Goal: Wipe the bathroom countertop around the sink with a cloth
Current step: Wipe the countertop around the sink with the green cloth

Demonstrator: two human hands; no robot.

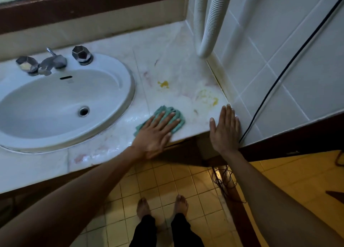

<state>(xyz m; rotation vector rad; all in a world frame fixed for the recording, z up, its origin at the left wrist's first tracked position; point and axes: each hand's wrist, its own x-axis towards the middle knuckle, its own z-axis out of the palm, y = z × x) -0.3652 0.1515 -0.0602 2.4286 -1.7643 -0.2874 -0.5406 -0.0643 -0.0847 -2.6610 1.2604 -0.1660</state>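
A pale marble countertop (167, 47) holds an oval white sink (55, 97) on the left. My left hand (156, 133) lies flat, fingers spread, pressing a crumpled teal cloth (167, 114) onto the counter just right of the sink, near the front edge. My right hand (224, 129) rests flat and empty on the counter's front right corner, against the tiled wall. Yellow stains (164, 84) and a smeared yellow patch (208, 97) lie beyond the cloth. Wet streaks shine near the sink rim.
A chrome tap with two faceted knobs (81, 54) stands behind the basin. Two white corrugated hoses (208, 19) hang down at the back right corner. A black cable (279, 75) runs down the white tiled wall. Below are yellow floor tiles and my bare feet.
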